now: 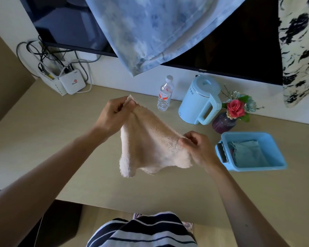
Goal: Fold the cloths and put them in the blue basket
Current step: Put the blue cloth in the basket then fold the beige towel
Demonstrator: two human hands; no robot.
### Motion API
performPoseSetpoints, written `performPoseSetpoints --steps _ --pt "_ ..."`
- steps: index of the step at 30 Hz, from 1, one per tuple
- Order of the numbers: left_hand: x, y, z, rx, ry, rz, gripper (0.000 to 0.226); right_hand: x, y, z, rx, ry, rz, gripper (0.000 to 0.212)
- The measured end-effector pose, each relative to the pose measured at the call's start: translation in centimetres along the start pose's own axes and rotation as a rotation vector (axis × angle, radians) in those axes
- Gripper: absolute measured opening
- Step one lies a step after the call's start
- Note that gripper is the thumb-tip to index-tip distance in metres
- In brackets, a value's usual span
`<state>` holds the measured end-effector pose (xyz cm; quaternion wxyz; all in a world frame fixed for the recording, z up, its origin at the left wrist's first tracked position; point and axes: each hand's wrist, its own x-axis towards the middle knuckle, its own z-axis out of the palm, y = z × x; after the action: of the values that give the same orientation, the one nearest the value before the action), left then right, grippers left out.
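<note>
A: Items on the worktop (pixel 61 139), back row?

B: One clear water bottle (pixel 165 94), white cap, red and white label, print too small to read. Just right of it, one pale blue kettle (pixel 200 101), lid on, handle toward the front; small characters on its side, not legible. Right of the kettle, touching or nearly so, one dark purple vase (pixel 223 123) with a red rose (pixel 236 107) and pale blue flowers. At the far left corner, one white router box (pixel 72 82) with a red logo, cables (pixel 43 54) tangled behind it.

A: Above?

B: One dark screen (pixel 239 41) on the wall. A blue and white mottled sheet (pixel 150 27) hangs over its middle; a cream fabric with black flowers (pixel 300 47) hangs at the right edge.

A: Containers?

B: One blue basket (pixel 273 139), right of centre, in front of the vase. Contents: a folded grey-blue cloth (pixel 248 154), with a darker cloth edge showing at its left side.

A: Cloth in hand?

B: One fluffy peach cloth (pixel 150 147), held up above the worktop, unfolded, lower edge hanging free. Left hand (pixel 112 114) pinches its far corner; right hand (pixel 196 147) pinches the near right corner. Nothing stands between cloth and basket.
</note>
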<state>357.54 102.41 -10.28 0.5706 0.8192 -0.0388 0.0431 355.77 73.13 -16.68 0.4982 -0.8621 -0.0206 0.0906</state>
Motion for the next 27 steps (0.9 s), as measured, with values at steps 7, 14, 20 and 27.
performPoseSetpoints --steps 7,14,20,27 --pt "3.5 -4.8 -0.3 0.129 -0.019 -0.128 0.042 5.1 0.5 -3.5 -0.392 -0.044 -0.004 0.01" --pt "5.0 -4.6 -2.1 0.056 0.034 -0.024 0.01 5.8 -2.5 -6.9 -0.288 0.095 -0.255 0.029" --pt "0.9 -9.0 -3.4 0.327 -0.29 0.033 0.01 2.2 2.0 -4.4 -0.249 -0.173 -0.143 0.032" --pt "-6.5 -16.9 -0.3 0.453 -0.566 -0.257 0.012 -2.4 10.9 2.7 -0.378 -0.483 0.101 0.018"
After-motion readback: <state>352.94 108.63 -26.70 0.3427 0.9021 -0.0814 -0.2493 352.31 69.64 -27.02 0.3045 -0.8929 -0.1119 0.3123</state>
